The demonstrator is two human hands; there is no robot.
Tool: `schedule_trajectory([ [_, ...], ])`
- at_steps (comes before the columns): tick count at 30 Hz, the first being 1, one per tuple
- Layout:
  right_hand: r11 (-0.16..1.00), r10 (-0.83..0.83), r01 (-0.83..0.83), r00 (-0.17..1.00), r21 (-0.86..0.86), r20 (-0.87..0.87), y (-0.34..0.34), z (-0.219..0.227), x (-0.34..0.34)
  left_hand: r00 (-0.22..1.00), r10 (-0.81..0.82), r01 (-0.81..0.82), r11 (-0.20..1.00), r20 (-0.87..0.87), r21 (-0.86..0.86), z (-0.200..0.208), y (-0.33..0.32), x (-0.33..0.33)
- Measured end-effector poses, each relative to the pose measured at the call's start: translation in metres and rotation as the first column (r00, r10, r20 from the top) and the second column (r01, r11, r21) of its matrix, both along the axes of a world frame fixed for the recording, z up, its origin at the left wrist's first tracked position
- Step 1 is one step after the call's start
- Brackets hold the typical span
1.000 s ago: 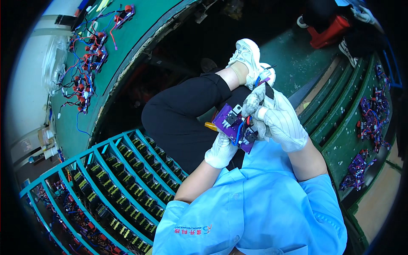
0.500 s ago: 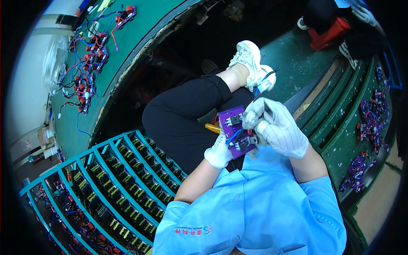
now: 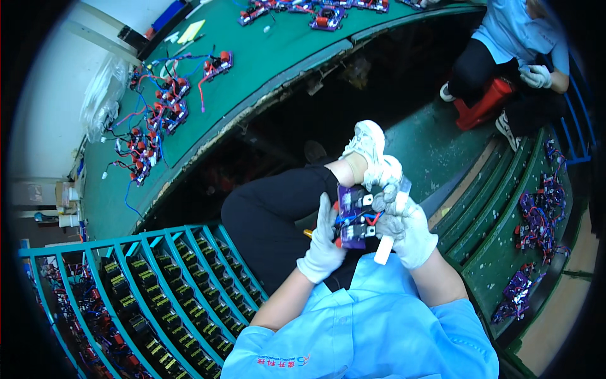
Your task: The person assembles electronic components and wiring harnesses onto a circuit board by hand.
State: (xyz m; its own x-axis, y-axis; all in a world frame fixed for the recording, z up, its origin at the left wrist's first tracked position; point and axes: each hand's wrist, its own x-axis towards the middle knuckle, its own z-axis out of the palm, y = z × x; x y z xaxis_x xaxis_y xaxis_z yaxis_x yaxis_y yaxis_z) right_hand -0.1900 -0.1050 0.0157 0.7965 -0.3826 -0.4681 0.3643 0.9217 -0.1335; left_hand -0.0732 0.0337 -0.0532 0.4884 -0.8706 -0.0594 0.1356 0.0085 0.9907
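A purple circuit board (image 3: 352,218) with black components and red parts is held above my lap. Along its left edge lie the gloved fingers of my left hand (image 3: 323,249), closed on the board. Blue and red wires (image 3: 374,219) run across the board's face to its right side. There my gloved right hand (image 3: 413,235) pinches the wires close against the board. Two white pieces, probably connectors, show beside that hand: a lower white piece (image 3: 384,250) and an upper whitish piece (image 3: 403,194). The right fingertips partly hide the wire ends.
At lower left stands a teal rack (image 3: 136,237) with rows of black-and-yellow components. Wired boards (image 3: 151,139) lie on the green table (image 3: 252,69). More purple boards (image 3: 540,211) rest on green shelving (image 3: 489,278) at right. A co-worker (image 3: 517,38) sits at upper right by a red stool (image 3: 486,104).
The view has tilted up, showing more of the table and co-worker. The board has turned more upright, and my left fingers now stretch along its edge. White pieces now show beside my right hand.
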Motion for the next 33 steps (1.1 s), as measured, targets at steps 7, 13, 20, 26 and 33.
schedule_trajectory([
  [7,0.994,0.006,-0.006,1.0,0.111,-0.006,0.019,0.014,0.01,0.468,0.38,-0.018,0.907,0.798,-0.421,-0.012,-0.011,0.032],
  [13,0.972,-0.035,0.009,0.994,-0.235,-0.107,0.027,-0.005,0.006,0.964,0.14,-0.08,0.963,0.227,-0.257,0.018,-0.018,0.028],
  [20,-0.476,-0.044,-0.232,0.97,-0.848,-0.241,0.017,0.013,0.013,0.789,-0.113,0.453,0.77,-0.604,0.449,0.035,-0.025,0.064],
  [26,-0.45,-0.201,-0.395,0.918,-0.801,-0.341,0.021,-0.014,0.01,0.549,0.045,0.262,0.939,-0.835,0.223,-0.019,-0.008,0.02],
  [33,-0.331,-0.375,-0.454,0.868,-0.828,-0.326,0.024,-0.014,0.011,0.839,-0.066,0.209,0.955,-0.54,0.208,-0.005,0.0,0.009],
])
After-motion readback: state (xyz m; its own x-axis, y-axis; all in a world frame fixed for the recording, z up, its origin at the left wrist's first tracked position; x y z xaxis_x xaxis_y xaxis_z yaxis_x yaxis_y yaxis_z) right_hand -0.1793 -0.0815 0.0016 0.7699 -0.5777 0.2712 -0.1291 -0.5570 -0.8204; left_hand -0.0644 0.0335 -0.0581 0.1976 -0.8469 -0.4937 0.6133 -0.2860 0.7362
